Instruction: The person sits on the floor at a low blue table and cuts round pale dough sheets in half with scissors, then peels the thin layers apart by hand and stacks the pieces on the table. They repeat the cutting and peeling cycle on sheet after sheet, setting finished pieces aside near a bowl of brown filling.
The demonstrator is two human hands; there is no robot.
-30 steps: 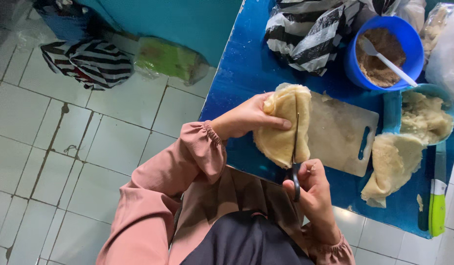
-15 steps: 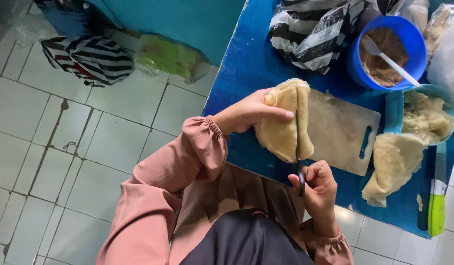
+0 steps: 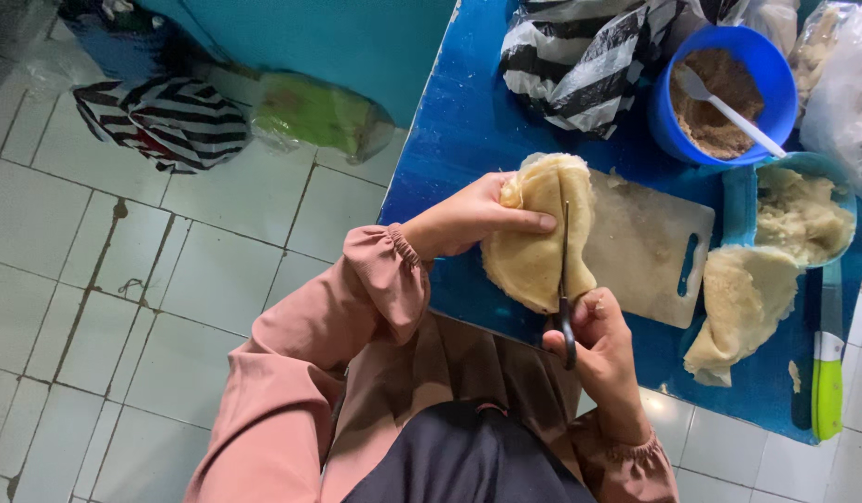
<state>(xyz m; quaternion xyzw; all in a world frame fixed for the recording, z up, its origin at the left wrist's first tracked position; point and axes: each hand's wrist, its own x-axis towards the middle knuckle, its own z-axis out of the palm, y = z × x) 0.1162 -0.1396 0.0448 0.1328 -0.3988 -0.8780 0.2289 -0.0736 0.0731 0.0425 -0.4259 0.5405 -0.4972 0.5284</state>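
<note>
pale floor tiles with dark grout fill the left half of the head view, and a blue table takes up the right half, running from the top edge down toward the lower right. at the centre of the frame the left hand reaches in from a pink sleeve, its fingers closed on a folded round of pale yellow dough, gripping it along its left side with the fingertips lying across its face. the right hand, just below centre, is curled shut around the dark handles of a pair of scissors, whose blades point up the frame along the middle crease of the dough; how far the blades are parted i cannot tell. the dough is held just above the left end of a white cutting board that lies on the table. right of the board lies another limp dough sheet, and above it a light blue bowl holds a pale mash. a blue tub of brown filling with a white spoon stands at the upper right, beside a black-and-white striped bag. a green-handled knife lies at the right edge. another striped bag and a green packet rest on the floor at the upper left.
</note>
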